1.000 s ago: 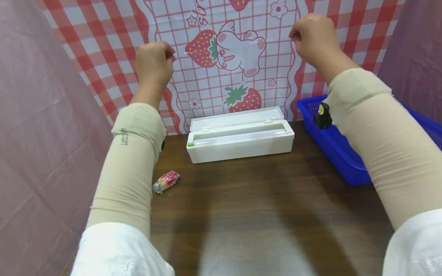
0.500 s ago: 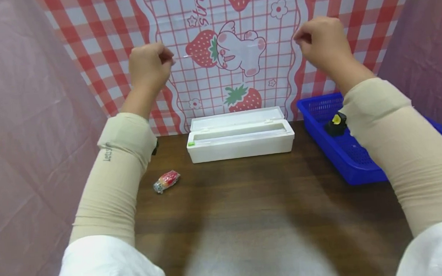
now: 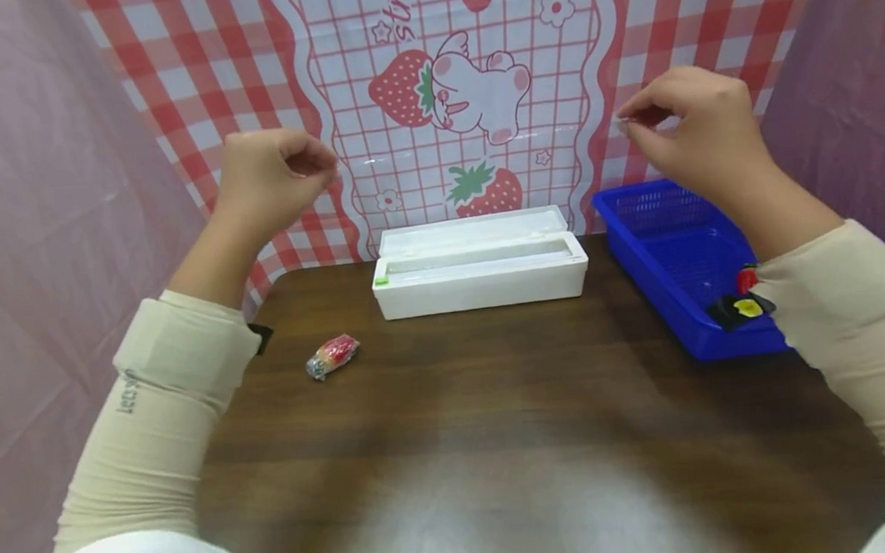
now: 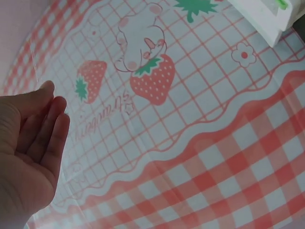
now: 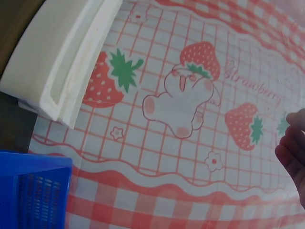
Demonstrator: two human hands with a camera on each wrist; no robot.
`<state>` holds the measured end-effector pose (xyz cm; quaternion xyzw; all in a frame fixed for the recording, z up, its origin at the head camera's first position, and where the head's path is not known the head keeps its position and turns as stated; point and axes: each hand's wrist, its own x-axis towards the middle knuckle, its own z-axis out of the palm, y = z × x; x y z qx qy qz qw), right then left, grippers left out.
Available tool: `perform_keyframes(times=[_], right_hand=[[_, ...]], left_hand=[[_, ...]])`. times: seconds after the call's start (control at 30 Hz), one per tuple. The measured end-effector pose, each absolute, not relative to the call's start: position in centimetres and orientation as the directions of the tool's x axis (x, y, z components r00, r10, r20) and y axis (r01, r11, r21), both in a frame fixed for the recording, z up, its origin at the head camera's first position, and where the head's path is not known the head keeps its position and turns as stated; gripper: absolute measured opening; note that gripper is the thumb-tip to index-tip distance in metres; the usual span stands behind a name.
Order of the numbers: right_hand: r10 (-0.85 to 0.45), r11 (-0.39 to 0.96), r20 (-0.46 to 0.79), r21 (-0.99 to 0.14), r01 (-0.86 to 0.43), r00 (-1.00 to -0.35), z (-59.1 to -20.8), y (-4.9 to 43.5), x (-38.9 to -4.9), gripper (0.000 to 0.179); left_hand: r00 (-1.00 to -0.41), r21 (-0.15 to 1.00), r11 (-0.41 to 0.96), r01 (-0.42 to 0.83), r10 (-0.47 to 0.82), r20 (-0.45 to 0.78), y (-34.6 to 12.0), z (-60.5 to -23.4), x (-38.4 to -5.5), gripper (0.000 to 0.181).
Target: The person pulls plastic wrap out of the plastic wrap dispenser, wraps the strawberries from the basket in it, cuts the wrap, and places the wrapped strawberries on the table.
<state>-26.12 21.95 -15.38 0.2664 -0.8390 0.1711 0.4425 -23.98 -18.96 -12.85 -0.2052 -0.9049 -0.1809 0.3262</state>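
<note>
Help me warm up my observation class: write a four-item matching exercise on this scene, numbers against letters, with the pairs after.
1. White box
2. Basket
3. Wrapped item
4. Left hand

A. Blue, partly behind the right sleeve
B. Raised, thumb and fingertips close together
C. Lid tipped back
D. On the tabletop, red at one end

Pairs: 1-C, 2-A, 3-D, 4-B

Soft glare whitens the near tabletop (image 3: 498,474); both wrist views look dimmer.
</note>
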Motion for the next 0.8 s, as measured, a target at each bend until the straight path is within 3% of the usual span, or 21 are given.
perform_keyframes(times=[0.13,0.27,0.47,0.7,0.8], right_hand=[[-0.340,0.716,0.847,-0.050,-0.697,-0.410,-16.4,23.0,-24.6,0.011],[-0.406,0.600,0.828,-0.078,-0.796,-0.387,-17.9,24.1,-23.5,0.025],[-0.551,0.392,0.731,-0.199,-0.898,-0.402,-20.3,25.1,-22.0,0.042],[-0.699,0.227,0.601,-0.328,-0.917,-0.388,-23.8,25.5,-20.8,0.048],[-0.765,0.210,0.509,-0.380,-0.901,-0.394,-25.3,25.5,-20.6,0.049]], left_hand=[[-0.672,0.199,0.789,0.581,0.328,0.664,-19.5,-13.8,-22.5,0.007],[-0.666,0.239,0.716,0.656,0.401,0.630,-20.0,-15.1,-21.1,0.005],[-0.576,0.248,0.543,0.802,0.592,0.564,-21.1,-17.6,-20.0,0.016],[-0.630,0.401,0.501,0.767,0.705,0.325,-21.4,-20.9,-18.5,0.017],[-0.627,0.443,0.490,0.750,0.740,0.243,-21.1,-22.5,-18.1,0.017]])
